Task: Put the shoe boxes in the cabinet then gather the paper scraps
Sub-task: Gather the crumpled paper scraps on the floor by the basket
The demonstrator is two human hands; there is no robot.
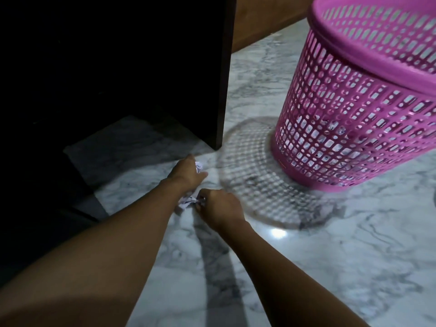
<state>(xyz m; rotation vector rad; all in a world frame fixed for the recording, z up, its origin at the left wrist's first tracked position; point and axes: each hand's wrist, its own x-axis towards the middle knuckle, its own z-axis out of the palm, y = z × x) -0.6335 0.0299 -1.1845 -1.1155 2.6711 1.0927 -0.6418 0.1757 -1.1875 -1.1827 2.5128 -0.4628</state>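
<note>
Right hand [219,208] nearest, fingers pinched on crumpled paper scrap [187,201] lying on marble floor [306,267]. Just beyond, left hand [186,172], thumb and forefinger round second scrap [199,166], near cabinet panel [224,90] foot. Paper likely light, soft, crushable; any pinch should hold. Pink basket [342,126] farther right.

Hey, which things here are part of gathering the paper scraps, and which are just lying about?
Part of the job:
far paper scrap, held in the left hand
near paper scrap, pinched by the right hand
pink basket, probably where the scraps go

Just there:
dark wooden panel
marble floor
</note>
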